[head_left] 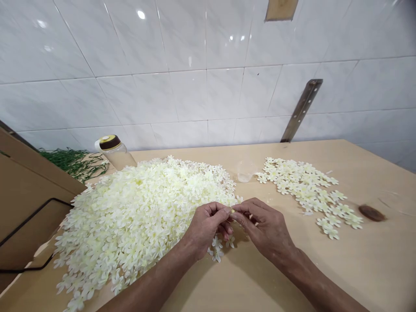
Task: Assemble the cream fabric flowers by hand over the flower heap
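Note:
A big heap of small cream-white fabric flowers (139, 212) covers the left half of the wooden table (266, 277). At its near right edge my left hand (206, 225) and my right hand (264, 227) meet, fingertips pinched together on one small flower piece (232, 211), mostly hidden by the fingers. A few loose flowers (218, 249) lie on the table just under my left hand. A thinner spread of the same flowers (308, 190) lies to the right, beyond my right hand.
A small clear cup (244, 172) stands between the two flower groups. A bottle with a brown-and-yellow cap (114, 151) lies behind the heap, green stems (73, 162) beside it. Cardboard box (22, 195) at left. A dark knot (371, 212) marks the tabletop. Tiled wall behind.

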### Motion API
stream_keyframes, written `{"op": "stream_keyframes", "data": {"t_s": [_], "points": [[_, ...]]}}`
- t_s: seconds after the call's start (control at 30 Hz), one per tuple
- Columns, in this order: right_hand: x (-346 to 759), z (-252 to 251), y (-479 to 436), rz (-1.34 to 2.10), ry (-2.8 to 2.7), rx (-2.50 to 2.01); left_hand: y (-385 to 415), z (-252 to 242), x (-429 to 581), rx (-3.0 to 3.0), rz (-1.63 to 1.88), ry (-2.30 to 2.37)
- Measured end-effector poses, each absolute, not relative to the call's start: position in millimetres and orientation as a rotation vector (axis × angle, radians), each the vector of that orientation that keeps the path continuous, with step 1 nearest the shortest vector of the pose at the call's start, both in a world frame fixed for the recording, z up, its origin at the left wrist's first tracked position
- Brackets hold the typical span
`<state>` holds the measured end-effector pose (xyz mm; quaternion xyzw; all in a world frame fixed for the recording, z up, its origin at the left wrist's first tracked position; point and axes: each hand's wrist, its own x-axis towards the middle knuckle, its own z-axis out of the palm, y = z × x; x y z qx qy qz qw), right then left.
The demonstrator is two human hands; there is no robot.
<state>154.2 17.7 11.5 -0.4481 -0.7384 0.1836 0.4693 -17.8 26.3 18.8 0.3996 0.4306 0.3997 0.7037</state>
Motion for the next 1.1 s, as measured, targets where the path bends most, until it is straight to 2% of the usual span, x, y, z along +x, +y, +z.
{"op": "stream_keyframes", "data": {"t_s": [0.43,0.63,0.77,0.93,1.1], "points": [[155,18,18,1.094,-1.438,-1.343,27,19,-18,0.807,0.884,0.902],[158,18,24,1.426,-1.214,-1.17,28,16,-17,0.844,0.942,0.917],[158,23,25,1.523,-1.045,-1.088,29,17,-19,0.911,1.057,0.964],[161,21,24,1.391,-1.179,-1.145,32,20,-21,0.911,1.131,1.001],[161,13,21,0.755,-1.61,-1.233,32,18,-23,0.997,1.142,1.029]]}}
